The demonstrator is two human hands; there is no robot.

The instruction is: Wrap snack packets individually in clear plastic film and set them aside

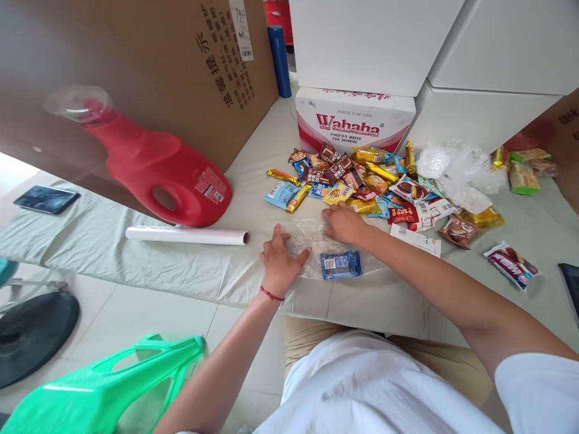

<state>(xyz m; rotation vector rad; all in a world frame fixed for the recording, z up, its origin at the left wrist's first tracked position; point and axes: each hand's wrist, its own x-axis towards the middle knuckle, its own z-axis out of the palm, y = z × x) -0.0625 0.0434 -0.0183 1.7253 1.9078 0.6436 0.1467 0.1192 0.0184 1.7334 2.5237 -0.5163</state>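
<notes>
A clear plastic bag [316,244] lies flat on the table in front of me with a blue snack packet [341,264] inside it. My left hand [279,263] rests on the bag's left edge, fingers spread flat, a red string at the wrist. My right hand [344,224] presses the bag's far edge, fingers curled down onto the film. Just beyond lies a pile of several wrapped snacks [362,181].
A white roll [186,235] and a red jug [158,172] lie to the left. A Wahaha carton [353,123] and white boxes stand behind the snacks. Crumpled plastic [455,175] sits right. A phone [46,199] lies far left; a green chair [104,389] below.
</notes>
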